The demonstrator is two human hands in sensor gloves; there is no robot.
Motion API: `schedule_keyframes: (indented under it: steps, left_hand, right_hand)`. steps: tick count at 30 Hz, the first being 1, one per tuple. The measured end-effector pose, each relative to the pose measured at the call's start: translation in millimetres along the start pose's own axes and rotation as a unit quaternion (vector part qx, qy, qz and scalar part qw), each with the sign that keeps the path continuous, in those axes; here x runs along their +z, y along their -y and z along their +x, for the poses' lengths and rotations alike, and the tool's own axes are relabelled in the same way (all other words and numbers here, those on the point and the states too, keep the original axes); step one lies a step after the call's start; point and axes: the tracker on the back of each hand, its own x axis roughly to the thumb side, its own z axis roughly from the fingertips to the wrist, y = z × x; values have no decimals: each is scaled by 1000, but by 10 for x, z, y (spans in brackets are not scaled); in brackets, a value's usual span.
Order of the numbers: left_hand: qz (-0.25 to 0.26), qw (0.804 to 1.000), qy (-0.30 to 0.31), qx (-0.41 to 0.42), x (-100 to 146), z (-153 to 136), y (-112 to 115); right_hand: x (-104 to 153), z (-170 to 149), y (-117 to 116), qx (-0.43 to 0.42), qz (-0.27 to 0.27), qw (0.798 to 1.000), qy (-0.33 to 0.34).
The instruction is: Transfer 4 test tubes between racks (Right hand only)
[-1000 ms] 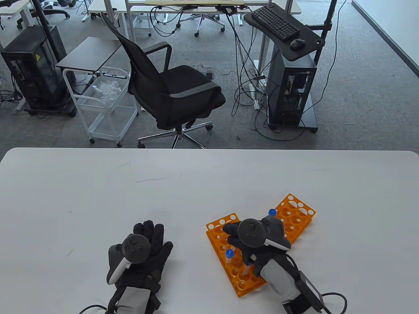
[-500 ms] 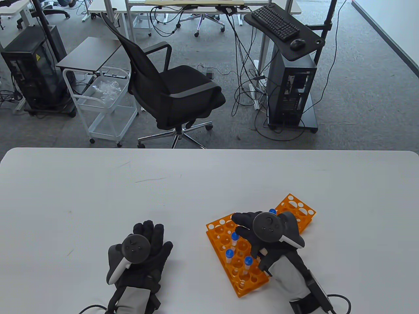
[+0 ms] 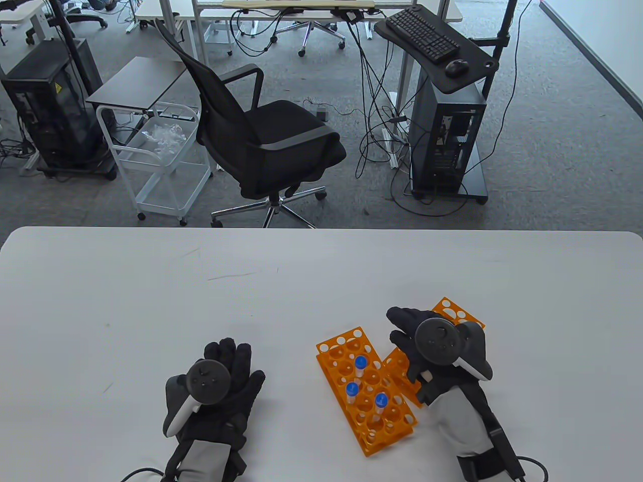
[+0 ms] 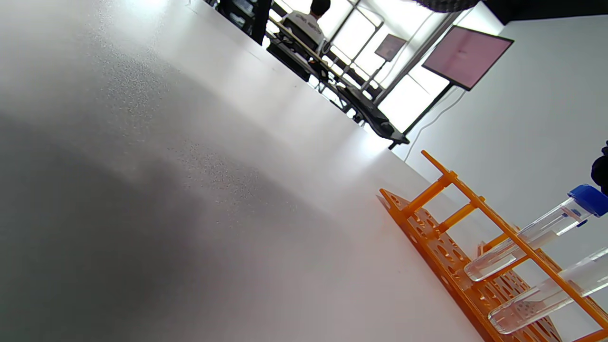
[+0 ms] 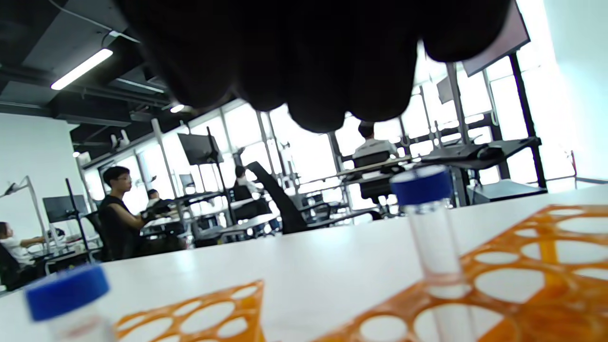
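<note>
Three blue-capped test tubes (image 3: 360, 369) stand upright in the near-left orange rack (image 3: 366, 396) on the desk (image 3: 150, 301). Half a second ago the right hand (image 3: 432, 351) was over this rack, at the farthest of the three tubes; it has since moved right and now hovers over the second orange rack (image 3: 454, 311), which lies just to the right, its near corner close against the first.

Right hand: fingers spread wide, holding nothing. In the right wrist view one more blue-capped tube (image 5: 430, 223) stands in the right rack directly below the fingertips (image 5: 313, 80), not yet touched. From above the glove hides it.

Left hand (image 3: 213, 389): flat on the desk, palm down, fingers extended, idle, well apart from both racks. Consistent with a right-hand-only task.

Judgement: third tube placed and released; the fourth appears to be the remaining one. Next step is likely closing on its cap. Risk: tilting the tube against the hole rim on lift-out.
</note>
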Motion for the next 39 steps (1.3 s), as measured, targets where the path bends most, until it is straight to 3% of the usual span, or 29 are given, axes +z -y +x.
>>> schedule_keyframes:
  steps: [8,20,29,39]
  left_hand:
    - [1,1000,0,0,4,-2,-1]
    - [1,1000,0,0,3,-1,-1]
    - [0,1000,1,0,1,-1,-1]
    - [0,1000,1,0,2,0,-1]
  right_hand:
    - [-1,-178,-81,43,-15,998,-36]
    - [-20,-366,-292,65,6,996,-61]
    - [-32,-370,-449,85,16,995,-56]
    - [-31,-380,-462,87,16,994,-58]
